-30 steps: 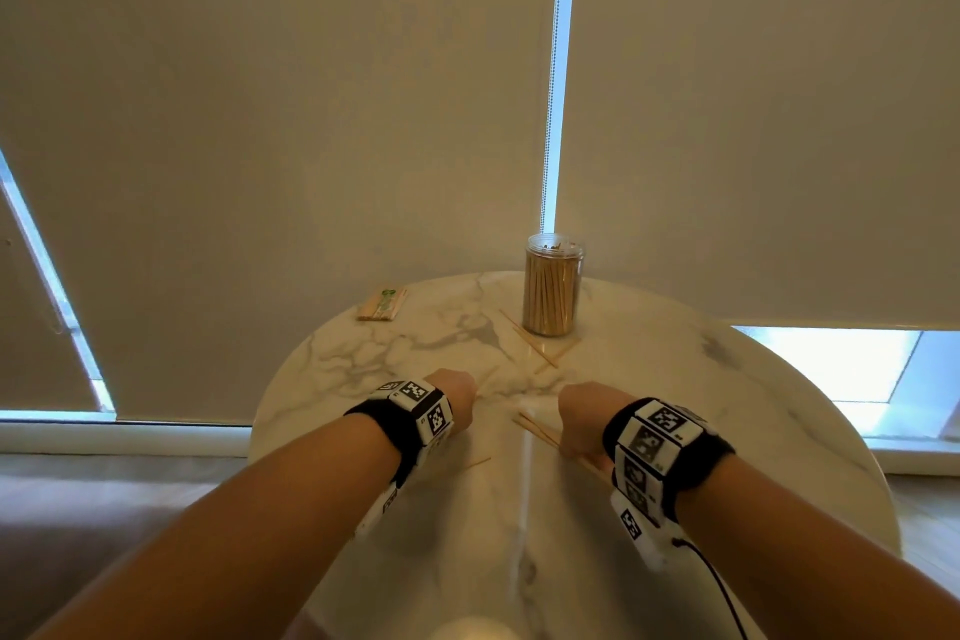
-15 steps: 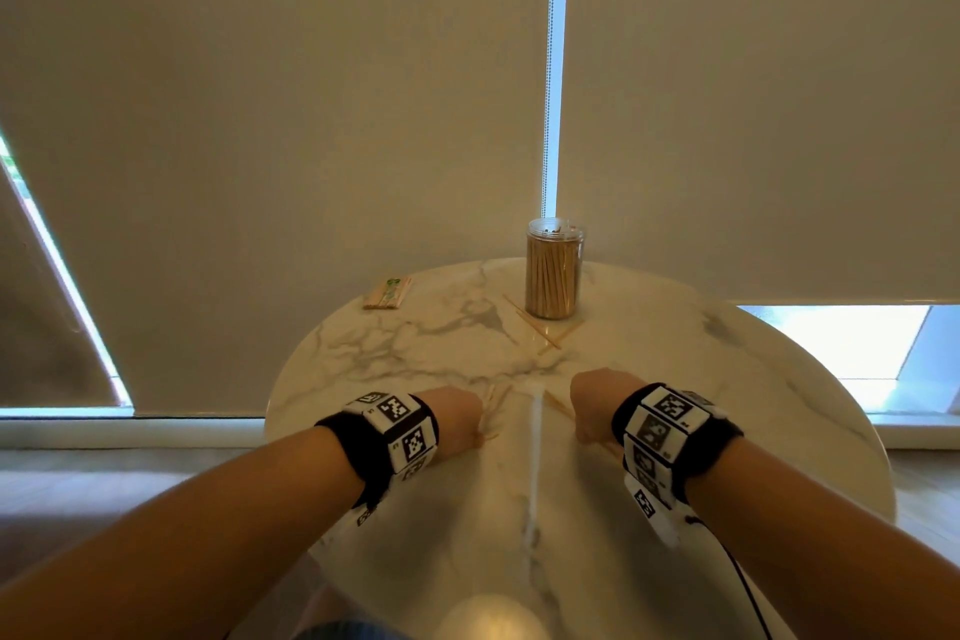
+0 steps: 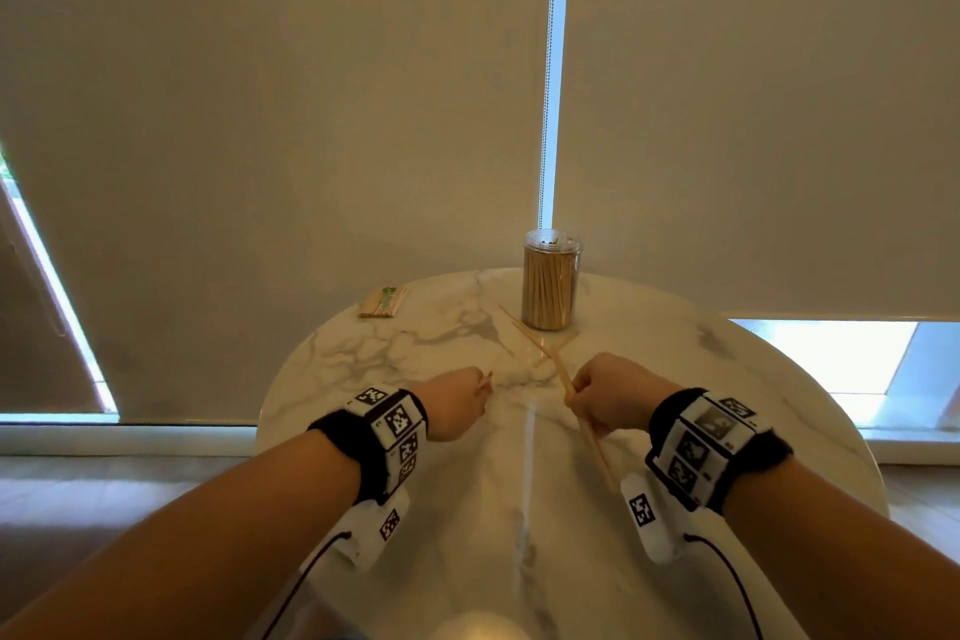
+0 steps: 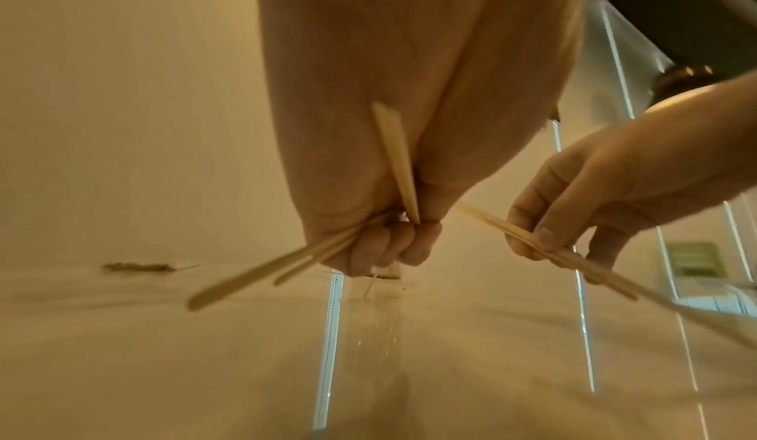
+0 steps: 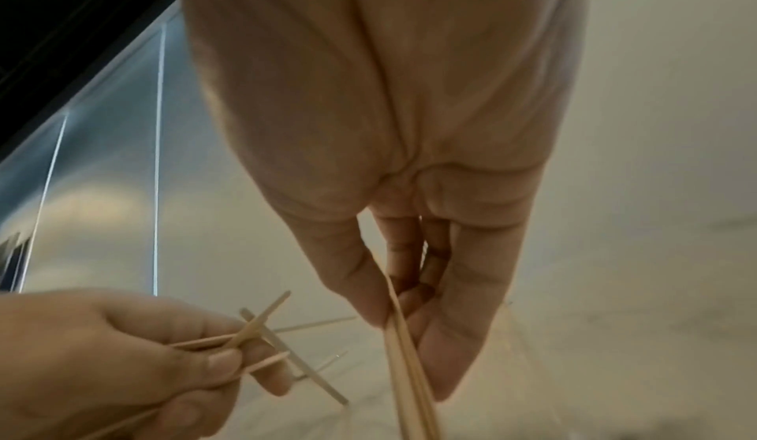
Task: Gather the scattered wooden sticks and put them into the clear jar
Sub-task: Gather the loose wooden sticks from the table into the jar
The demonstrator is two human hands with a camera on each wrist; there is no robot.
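A clear jar (image 3: 549,287) packed with upright wooden sticks stands at the far side of the round marble table (image 3: 395,343). A few loose sticks (image 3: 524,335) lie crossed on the marble just in front of the jar. My left hand (image 3: 460,403) grips a few splayed sticks (image 4: 287,259) in curled fingers. My right hand (image 3: 605,392) pinches a bundle of long sticks (image 3: 587,424) between thumb and fingers (image 5: 413,320), the bundle slanting back toward my wrist. Both hands hover above the table's middle, short of the jar.
A small flat packet of sticks with a green label (image 3: 383,301) lies at the table's far left edge. Roller blinds (image 3: 291,109) hang right behind the table, with a bead chain (image 3: 549,68) above the jar. Floor lies below the table's edges.
Both hands have lifted off the marble with sticks in them and moved forward toward the jar. The right hand's bundle now stands clear of the table.
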